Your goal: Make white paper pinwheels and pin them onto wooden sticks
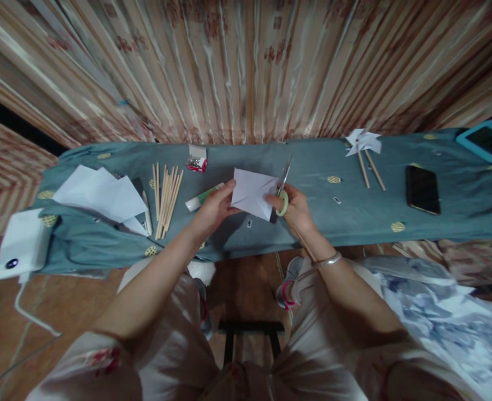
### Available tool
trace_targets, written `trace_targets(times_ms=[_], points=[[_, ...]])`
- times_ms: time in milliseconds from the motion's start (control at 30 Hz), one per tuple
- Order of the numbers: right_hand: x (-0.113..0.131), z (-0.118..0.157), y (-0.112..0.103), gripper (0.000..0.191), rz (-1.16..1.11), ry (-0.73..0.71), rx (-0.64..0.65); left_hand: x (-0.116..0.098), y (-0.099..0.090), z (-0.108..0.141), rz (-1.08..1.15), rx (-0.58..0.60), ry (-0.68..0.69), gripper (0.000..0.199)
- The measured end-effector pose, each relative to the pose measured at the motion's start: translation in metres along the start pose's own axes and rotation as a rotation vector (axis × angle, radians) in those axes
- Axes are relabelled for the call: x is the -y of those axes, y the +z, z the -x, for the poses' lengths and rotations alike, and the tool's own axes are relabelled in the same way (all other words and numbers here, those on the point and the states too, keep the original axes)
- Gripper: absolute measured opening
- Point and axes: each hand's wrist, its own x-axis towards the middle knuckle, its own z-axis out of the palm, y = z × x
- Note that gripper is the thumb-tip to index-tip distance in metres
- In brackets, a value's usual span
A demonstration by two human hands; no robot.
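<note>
Above the middle of the table (pixel 312 220), which is draped in a grey-green cloth with yellow spots, I watch both hands through the head camera, meeting over one square of white paper (pixel 251 192). It is held up off the cloth, slightly tilted, with fine lines running in from its corners; I can't tell which are folds and which are cuts. On the paper's left edge, the left hand (pixel 218 203) pinches it, thumb on top and fingers beneath. At its right edge, the right hand (pixel 295 209) is curled about the scissors (pixel 285 175), its thumb reaching over the paper near the pale green handle. The blades point away from the person, beside the sheet, and look nearly together to me.

Just beyond the left hand I see a white-and-green tube (pixel 204 197), and past that a small open red-and-white box (pixel 196 160) of metallic bits. Farther left lie a row of wooden sticks (pixel 168 203), a white pen (pixel 146 213) and a loose stack of white sheets (pixel 99 192). Well off to the right, I make out white paper pinwheel blades (pixel 363 141) at the ends of two sticks, then a dark phone (pixel 423 189) and a blue-framed tablet (pixel 490 142).
</note>
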Motion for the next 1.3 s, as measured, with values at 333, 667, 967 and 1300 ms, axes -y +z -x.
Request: trace_targets(times_ms=[333,667,967,1300], points=[[0.000,-0.009,0.016,0.048,-0.128,-0.041,-0.090,0.015,0.025,-0.001,0.031,-0.081,-0.007,0.039],[0.008,-0.001,0.020,0.053,-0.026,0.021,0.024,0.001,0.017,-0.010,0.058,-0.320,0.067,0.033],[0.009,0.029,0.011,0.050,0.109,0.273,0.583,-0.014,-0.005,-0.014,0.095,-0.423,0.143,0.028],[0.006,0.029,0.016,0.047,0.114,0.265,0.585,-0.009,0.002,-0.011,0.068,-0.384,0.088,0.026]])
